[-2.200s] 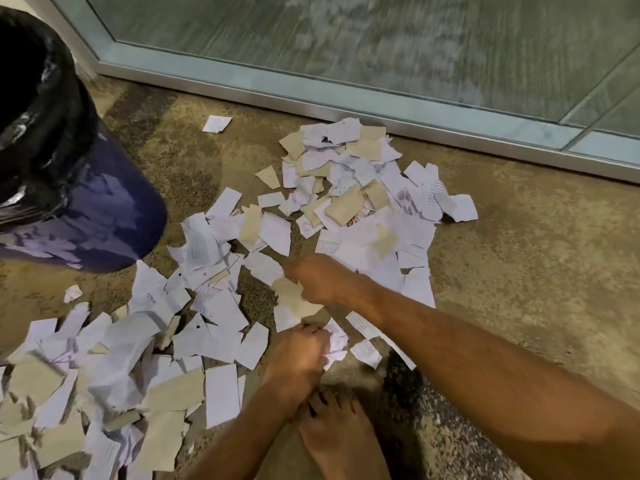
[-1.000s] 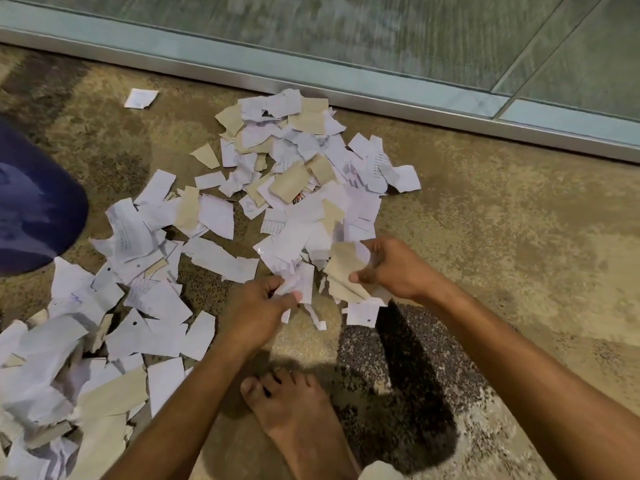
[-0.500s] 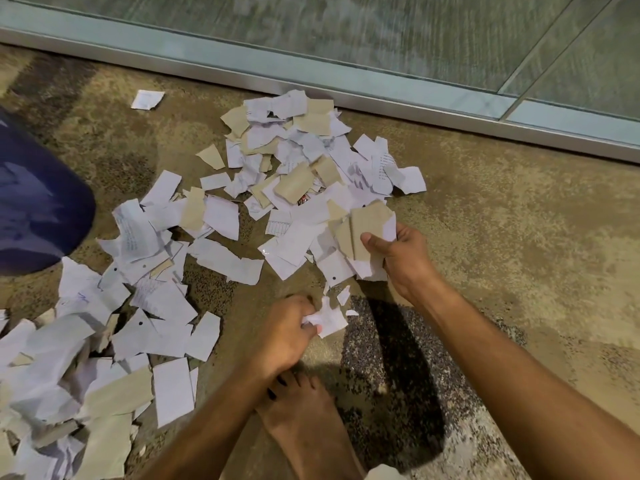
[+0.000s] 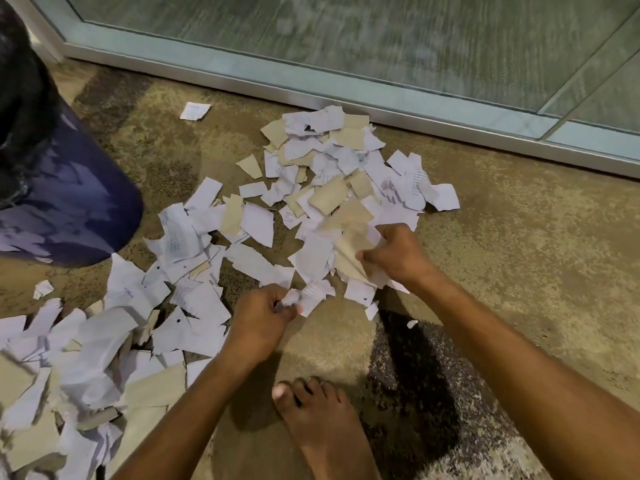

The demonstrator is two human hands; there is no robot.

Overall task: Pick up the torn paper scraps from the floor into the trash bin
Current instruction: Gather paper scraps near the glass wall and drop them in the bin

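At the upper left of the frame stands the dark blue plastic trash bin with a black liner [image 4: 69, 209], set close to the mess so each handful has only a short way to travel. Below it, along the lower left edge, a thick drift of torn white and tan paper scraps [image 4: 90, 368] covers the mottled tan carpet floor [image 4: 519, 244], and one stray white scrap [image 4: 195, 110] lies alone higher up, near the metal door sill [image 4: 311, 95].

Toward the middle, the left hand [image 4: 258, 318] is curled shut around a small crumpled wad of white scraps [image 4: 304, 294], low at the carpet. It seems to be bunching pieces so they lift together, though blur makes the fingers hard to read.

Right of it, the right hand [image 4: 394, 254] clamps a fan of tan and white pieces [image 4: 346, 251] at the near edge of the upper pile [image 4: 346, 168], which runs up to touch the sill. That sill blocks any sweeping away from the person; raking has to come back toward the bare foot [image 4: 318, 417] at the bottom centre.

The right side of the frame is bare carpet, open for the arm to swing. The route to the bin crosses scattered scraps, so I would expect loose pieces to drop on the way.
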